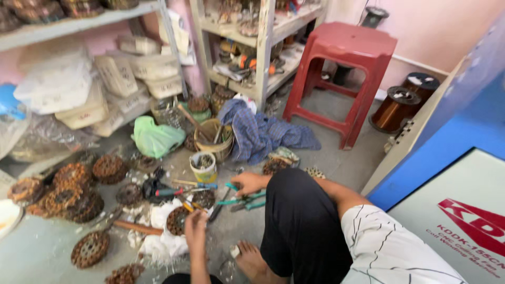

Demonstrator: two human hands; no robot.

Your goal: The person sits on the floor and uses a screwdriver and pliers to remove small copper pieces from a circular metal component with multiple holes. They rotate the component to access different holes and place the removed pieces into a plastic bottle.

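My right fingers [243, 185] lay on the teal-handled pliers [243, 200] on the floor, seemingly closing on them; my left hand [195, 230] rested by a round stator core [178, 219] on white cloth, its grip hidden from me. I judged a firm hold near the pliers' pivot best before lifting. A small pot [203, 166] held what looked like scrap bits, and a woven basket [214, 139] held stick-like tools.

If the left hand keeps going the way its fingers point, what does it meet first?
Probably the round rusty stator core on the white cloth: the left hand points up-frame beside it, fingertips almost touching. Depth is unclear.
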